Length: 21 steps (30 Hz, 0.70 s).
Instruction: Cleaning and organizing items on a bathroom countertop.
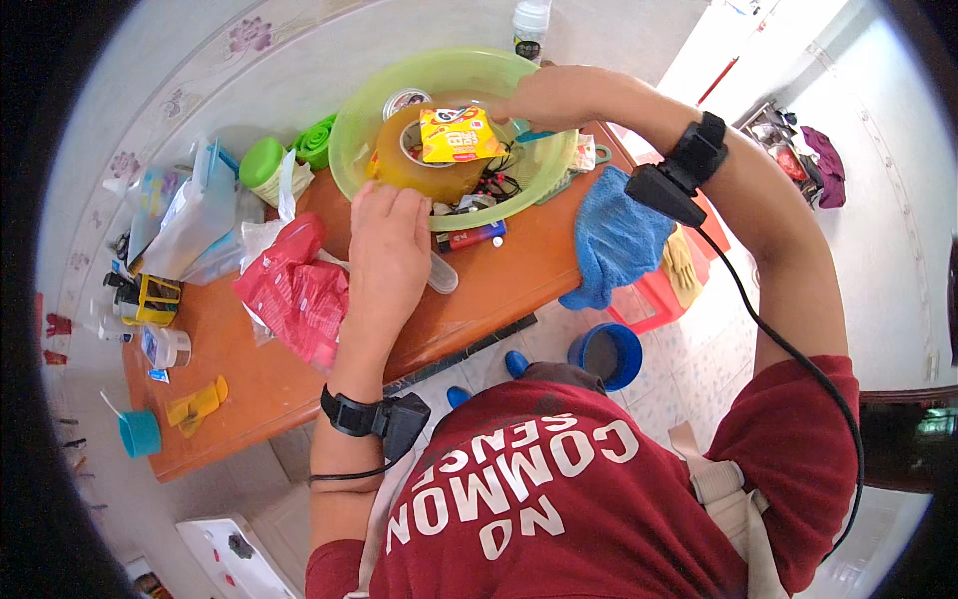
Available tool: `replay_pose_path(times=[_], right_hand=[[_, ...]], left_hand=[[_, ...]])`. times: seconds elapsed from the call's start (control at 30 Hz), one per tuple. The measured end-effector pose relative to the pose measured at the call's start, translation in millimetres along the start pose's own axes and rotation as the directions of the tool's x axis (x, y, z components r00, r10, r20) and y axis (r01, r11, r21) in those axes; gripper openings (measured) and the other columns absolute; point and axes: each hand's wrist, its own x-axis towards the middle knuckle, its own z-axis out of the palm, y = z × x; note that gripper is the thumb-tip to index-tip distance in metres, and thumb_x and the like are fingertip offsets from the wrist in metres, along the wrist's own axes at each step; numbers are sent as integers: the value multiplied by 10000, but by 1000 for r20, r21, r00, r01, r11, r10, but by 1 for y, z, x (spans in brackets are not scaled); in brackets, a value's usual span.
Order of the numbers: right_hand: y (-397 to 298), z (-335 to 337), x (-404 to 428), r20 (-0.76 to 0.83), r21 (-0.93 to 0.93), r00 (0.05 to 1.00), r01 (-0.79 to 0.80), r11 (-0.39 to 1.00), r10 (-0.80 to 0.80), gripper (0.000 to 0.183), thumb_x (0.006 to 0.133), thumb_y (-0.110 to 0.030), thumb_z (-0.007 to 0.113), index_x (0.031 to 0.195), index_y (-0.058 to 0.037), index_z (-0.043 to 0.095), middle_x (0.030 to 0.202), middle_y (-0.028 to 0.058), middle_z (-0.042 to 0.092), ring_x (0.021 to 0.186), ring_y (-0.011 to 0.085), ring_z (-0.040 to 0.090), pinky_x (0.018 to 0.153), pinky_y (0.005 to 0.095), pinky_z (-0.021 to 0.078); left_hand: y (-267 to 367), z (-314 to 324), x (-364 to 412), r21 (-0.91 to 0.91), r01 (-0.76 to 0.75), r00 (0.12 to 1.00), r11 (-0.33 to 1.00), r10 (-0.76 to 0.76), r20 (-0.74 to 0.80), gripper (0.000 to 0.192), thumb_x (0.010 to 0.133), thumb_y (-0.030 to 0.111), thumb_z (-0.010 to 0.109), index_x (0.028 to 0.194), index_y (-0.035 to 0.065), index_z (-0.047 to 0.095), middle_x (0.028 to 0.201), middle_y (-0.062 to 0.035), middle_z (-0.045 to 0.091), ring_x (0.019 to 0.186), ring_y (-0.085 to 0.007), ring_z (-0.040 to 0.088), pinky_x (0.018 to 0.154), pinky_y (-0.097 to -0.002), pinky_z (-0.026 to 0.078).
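A green plastic basin (346, 146) stands tilted at the back of the wooden table. My left hand (391, 239) is curled over its near left rim. Across from it, my right hand (557, 97) grips the far right rim, its fingertips reaching inside. Within the basin lie a large roll of amber packing tape (426, 180), a yellow snack packet (455, 136) and a tangle of black cable (503, 180). A round-lidded container (404, 101) sits behind the roll. Just in front of the basin are a dark red and blue box (471, 236) and a clear plastic piece (443, 275).
A red plastic bag (299, 292) lies left of my left hand. A blue towel (621, 232) hangs over the table's right edge, above a red stool (650, 299). A green-lidded jar (262, 163) stands by the wall. On the floor is a blue bucket (632, 359).
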Motion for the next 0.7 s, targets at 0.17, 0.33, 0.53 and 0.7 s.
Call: replay_pose_path(times=[0.17, 0.33, 0.53, 0.7], right_hand=[[-16, -17, -45, -301, -148, 932, -255, 956, 202, 172, 837, -97, 600, 1004, -60, 581, 803, 127, 620, 781, 277, 646, 639, 410, 474], [-4, 33, -107, -789, 253, 564, -62, 965, 244, 192, 869, -169, 497, 988, -71, 611, 837, 173, 638, 797, 368, 633, 681, 430, 493], [-59, 170, -196, -147, 980, 373, -71, 186, 916, 170, 936, -164, 528, 950, 3, 556, 682, 49, 542, 560, 97, 506, 513, 273, 410], [-155, 355, -229, 196, 970, 295, 85, -230, 935, 58, 895, -67, 543, 927, -20, 556, 665, 20, 515, 485, 92, 472, 435, 233, 376]], left_hand=[[0, -1, 2, -20, 83, 992, 996, -81, 98, 84, 869, 82, 552, 850, 3, 570, 823, -181, 549, 866, -379, 534, 948, -486, 396], [4, -10, 7, -69, 111, 979, 991, -97, 181, 137, 872, 157, 589, 919, 29, 603, 893, -165, 573, 920, -374, 538, 996, -485, 368], [-5, -26, 13, 54, -2, 925, 999, -19, 381, 227, 776, 160, 677, 976, 58, 641, 964, -126, 617, 990, -323, 564, 1048, -499, 315], [-27, -43, 1, 208, -107, 903, 972, 7, 429, 227, 791, 84, 621, 1015, 61, 652, 1058, -131, 627, 1037, -319, 562, 1031, -467, 336]])
